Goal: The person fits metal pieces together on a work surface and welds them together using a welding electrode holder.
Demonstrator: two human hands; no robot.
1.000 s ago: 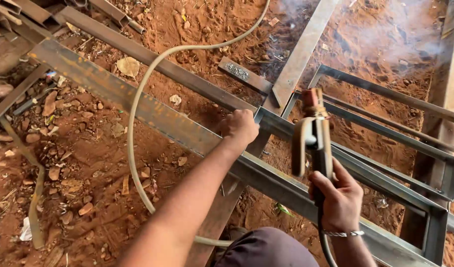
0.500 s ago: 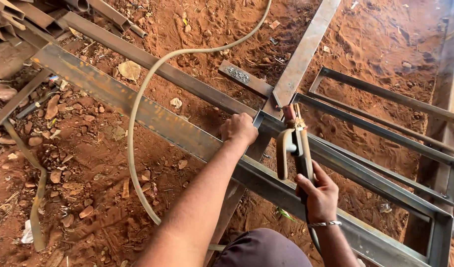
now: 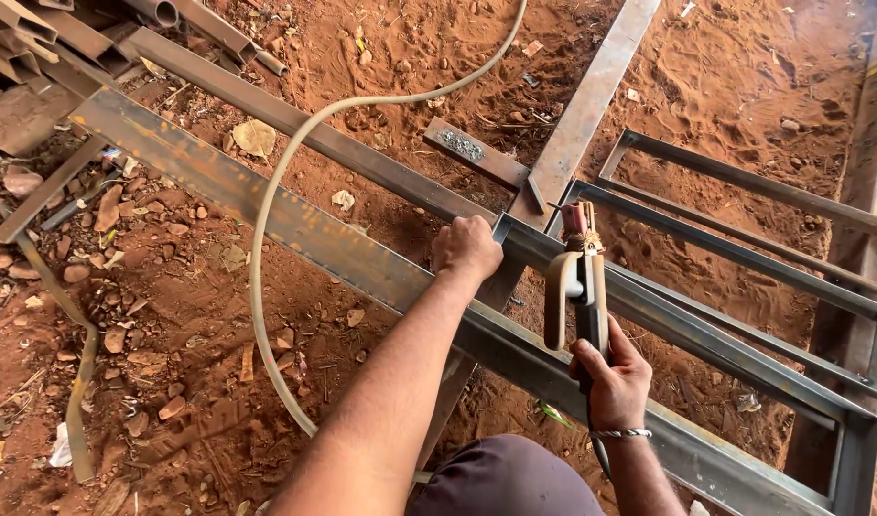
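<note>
My left hand [image 3: 467, 248] rests closed on a long rusty steel bar [image 3: 266, 210] where it meets a flat cross bar [image 3: 582, 105]. My right hand [image 3: 612, 375] grips the handle of a welding electrode holder [image 3: 577, 277], whose red jaws point at the joint just right of my left hand. A thin rod tip sticks out of the jaws toward the metal. My knee [image 3: 505, 478] shows at the bottom edge.
A pale cable [image 3: 266, 239] loops across red dirt on the left. Rectangular steel frames [image 3: 744, 248] lie to the right. A short metal plate [image 3: 475, 151] lies beyond the joint. Scrap bars [image 3: 94, 38], stones and dry leaves fill the upper left.
The smoke over the joint has cleared. My right hand has lowered the electrode holder and brought it nearer the joint. My left hand has stayed on the bar.
</note>
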